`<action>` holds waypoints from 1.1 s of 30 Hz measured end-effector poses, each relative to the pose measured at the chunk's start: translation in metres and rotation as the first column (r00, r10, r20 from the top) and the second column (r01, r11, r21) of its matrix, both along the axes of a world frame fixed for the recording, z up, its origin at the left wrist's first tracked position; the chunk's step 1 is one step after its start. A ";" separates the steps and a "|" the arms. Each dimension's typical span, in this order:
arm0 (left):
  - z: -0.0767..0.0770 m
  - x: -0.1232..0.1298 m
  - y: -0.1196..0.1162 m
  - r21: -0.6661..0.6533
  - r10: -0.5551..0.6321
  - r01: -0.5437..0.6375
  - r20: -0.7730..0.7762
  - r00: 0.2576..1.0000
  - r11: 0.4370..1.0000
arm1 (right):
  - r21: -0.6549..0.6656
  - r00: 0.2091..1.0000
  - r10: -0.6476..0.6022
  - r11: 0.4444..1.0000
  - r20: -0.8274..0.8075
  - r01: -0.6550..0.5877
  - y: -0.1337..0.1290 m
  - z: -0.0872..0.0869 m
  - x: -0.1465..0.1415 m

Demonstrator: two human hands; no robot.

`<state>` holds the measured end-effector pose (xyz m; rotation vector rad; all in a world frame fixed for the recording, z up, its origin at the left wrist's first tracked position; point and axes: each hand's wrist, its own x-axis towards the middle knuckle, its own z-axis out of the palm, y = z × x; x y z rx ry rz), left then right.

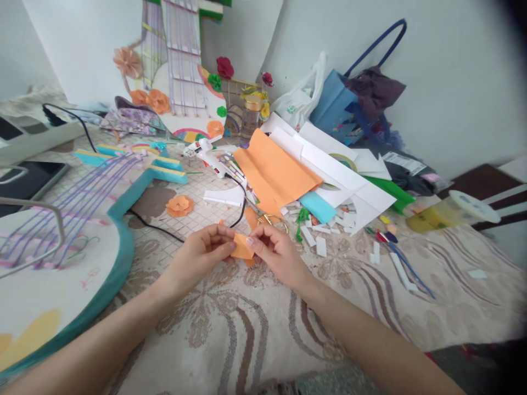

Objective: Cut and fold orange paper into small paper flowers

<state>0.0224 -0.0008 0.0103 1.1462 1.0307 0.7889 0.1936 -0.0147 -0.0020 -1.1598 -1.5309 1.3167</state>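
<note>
Between my two hands is a small piece of orange paper, which looks folded. My left hand pinches its left edge with thumb and fingers. On the opposite side, my right hand grips the right edge, thumb on top. Just behind my fingers lie scissors with yellowish handles, partly covered by orange scraps. An orange paper flower rests on the patterned tablecloth, left of and beyond my left hand. A large orange paper sheet lies farther back.
A guitar-shaped craft piece with purple strings fills the left. A white glue gun trails a black cord toward my hands. White sheets, paper scraps and a tipped clear cup lie right. A blue bag stands behind.
</note>
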 end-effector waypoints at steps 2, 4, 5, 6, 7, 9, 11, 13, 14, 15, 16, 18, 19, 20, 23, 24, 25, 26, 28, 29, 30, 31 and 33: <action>-0.002 0.000 0.001 0.002 0.007 -0.007 0.043 0.999 1.000 | 0.014 0.999 -0.049 0.999 -0.022 0.049 0.003 -0.002 0.001; -0.003 0.000 0.001 0.043 0.013 -0.017 0.074 0.997 0.999 | 0.052 0.997 -0.069 0.996 -0.037 0.070 0.004 -0.004 0.003; -0.003 0.000 0.001 0.073 0.013 -0.019 0.073 0.997 0.997 | 0.074 0.998 -0.063 0.995 -0.028 0.065 0.005 -0.004 0.004; -0.003 0.000 0.000 0.104 0.012 -0.018 0.058 0.998 0.994 | 0.093 0.999 -0.047 0.995 -0.004 0.047 0.005 -0.003 0.005; -0.002 -0.001 0.000 0.127 0.010 -0.015 0.032 0.999 0.992 | 0.107 0.999 -0.028 0.994 0.027 0.025 0.006 -0.003 0.006; -0.001 -0.002 0.000 0.142 0.002 0.003 -0.030 1.000 0.990 | 0.126 0.996 -0.008 0.992 0.094 -0.004 0.006 -0.001 0.008; 0.000 -0.003 0.000 0.129 -0.025 0.031 -0.046 0.999 0.991 | 0.146 0.989 -0.022 0.989 0.146 0.000 0.006 0.000 0.010; -0.001 -0.003 0.001 0.125 -0.061 0.062 -0.017 0.998 0.990 | 0.163 0.984 -0.033 0.987 0.172 0.005 0.006 0.000 0.012; -0.001 -0.002 0.001 0.130 -0.071 0.072 -0.006 0.997 0.989 | 0.172 0.984 -0.033 0.985 0.177 0.002 0.006 -0.001 0.012; -0.002 -0.002 0.000 0.139 -0.071 0.071 -0.005 0.997 0.988 | 0.179 0.985 -0.031 0.984 0.173 -0.001 0.006 -0.002 0.012; -0.003 -0.001 0.000 0.153 -0.059 0.060 -0.012 0.998 0.986 | 0.183 0.986 -0.027 0.983 0.164 -0.004 0.006 -0.002 0.012; -0.004 0.000 -0.001 0.180 -0.031 0.036 -0.030 0.999 0.983 | 0.188 0.990 -0.021 0.982 0.143 -0.006 0.005 -0.002 0.011; -0.004 0.001 -0.001 0.187 -0.021 0.026 -0.030 0.999 0.982 | 0.186 0.991 -0.020 0.983 0.134 -0.005 0.005 -0.002 0.010; -0.005 0.001 -0.001 0.189 -0.018 0.023 -0.025 1.000 0.982 | 0.181 0.992 -0.018 0.983 0.125 -0.005 0.005 -0.002 0.009; -0.005 0.000 -0.001 0.184 -0.028 0.030 -0.010 1.000 0.983 | 0.175 0.996 -0.024 0.985 0.081 0.009 0.004 0.000 0.007; -0.005 -0.001 -0.001 0.185 -0.033 0.033 -0.002 0.999 0.982 | 0.168 0.998 -0.025 0.986 0.058 0.015 0.004 0.000 0.006; -0.005 -0.001 -0.002 0.186 -0.040 0.038 0.006 0.999 0.982 | 0.155 0.999 -0.025 0.988 0.034 0.020 0.004 -0.001 0.006; -0.006 -0.001 -0.002 0.184 -0.047 0.044 0.014 0.999 0.982 | 0.140 1.000 -0.024 0.990 0.011 0.023 0.004 -0.001 0.005; -0.007 -0.001 -0.002 0.173 -0.061 0.055 0.032 0.998 0.983 | 0.107 1.000 -0.020 0.994 -0.014 0.022 0.004 -0.001 0.005; -0.008 -0.001 -0.002 0.171 -0.067 0.059 0.038 0.997 0.983 | 0.093 1.000 -0.017 0.995 -0.016 0.018 0.003 -0.001 0.004; -0.008 0.000 -0.002 0.175 -0.071 0.063 0.039 0.997 0.983 | 0.086 1.000 -0.015 0.996 -0.013 0.017 0.002 -0.001 0.004; -0.009 0.000 -0.002 0.185 -0.071 0.063 0.037 0.997 0.981 | 0.087 1.000 -0.015 0.996 -0.007 0.016 0.001 -0.001 0.003; -0.009 0.000 -0.003 0.213 -0.064 0.056 0.030 0.998 0.975 | 0.102 1.000 -0.021 0.995 0.005 0.021 0.000 0.000 0.002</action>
